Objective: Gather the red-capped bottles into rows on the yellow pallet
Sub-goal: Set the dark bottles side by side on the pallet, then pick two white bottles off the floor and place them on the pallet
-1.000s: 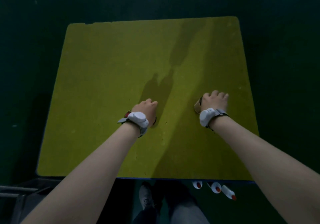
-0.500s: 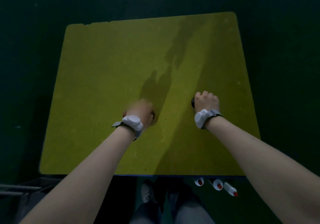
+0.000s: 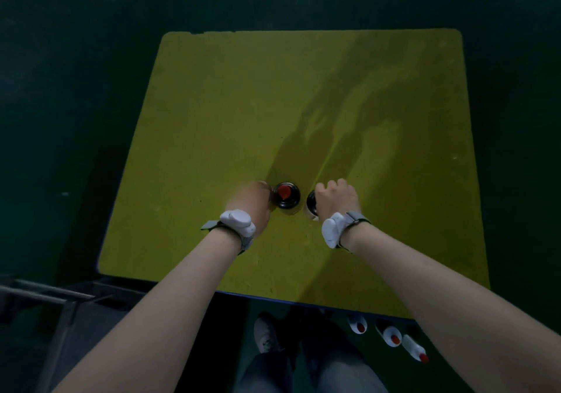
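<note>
The yellow pallet (image 3: 212, 113) fills the middle of the head view. A dark bottle with a red cap (image 3: 285, 196) stands upright on it near the front. My left hand (image 3: 252, 207) is blurred just left of that bottle, off its cap, with nothing seen in it. My right hand (image 3: 337, 201) is a fist shut on a second dark bottle (image 3: 312, 207), whose cap is hidden under my fingers; it stands just right of the first. Three white red-capped bottles (image 3: 391, 336) lie on the floor below the pallet's front edge.
Dark green floor surrounds the pallet. A grey metal frame (image 3: 45, 295) sits at the lower left. My shoe (image 3: 267, 332) and legs are directly below the pallet's blue front edge (image 3: 273, 297).
My left hand has come off the red-capped bottle and shifted left, uncovering its cap. My right hand, still holding its bottle, has moved left toward the first one.
</note>
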The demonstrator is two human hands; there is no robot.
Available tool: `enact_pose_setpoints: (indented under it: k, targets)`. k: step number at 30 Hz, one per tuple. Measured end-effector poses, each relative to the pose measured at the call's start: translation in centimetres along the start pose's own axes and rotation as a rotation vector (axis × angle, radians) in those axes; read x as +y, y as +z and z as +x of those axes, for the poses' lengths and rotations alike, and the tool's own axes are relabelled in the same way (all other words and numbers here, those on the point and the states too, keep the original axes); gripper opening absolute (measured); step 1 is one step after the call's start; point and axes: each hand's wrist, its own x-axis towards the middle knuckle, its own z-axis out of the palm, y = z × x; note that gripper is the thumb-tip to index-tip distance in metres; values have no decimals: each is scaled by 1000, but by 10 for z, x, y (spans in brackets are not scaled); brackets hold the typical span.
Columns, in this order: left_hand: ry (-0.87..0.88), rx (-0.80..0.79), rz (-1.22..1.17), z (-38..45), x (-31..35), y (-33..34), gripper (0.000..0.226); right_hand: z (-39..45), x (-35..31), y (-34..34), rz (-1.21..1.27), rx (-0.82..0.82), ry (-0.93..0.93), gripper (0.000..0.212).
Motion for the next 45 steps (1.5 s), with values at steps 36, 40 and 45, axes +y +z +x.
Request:
enact_pose_setpoints:
  k: [36,40,45]
  targets:
    - [15,94,70,-161,14,3,44,-123,-35,-19,60,192,39,15]
    - [71,194,84,-213,33,29,44,-185,-43,-6,89,205,42,18]
    - [124,286,44,-273,57,60,44,-269,-46,6,90,203,73,22]
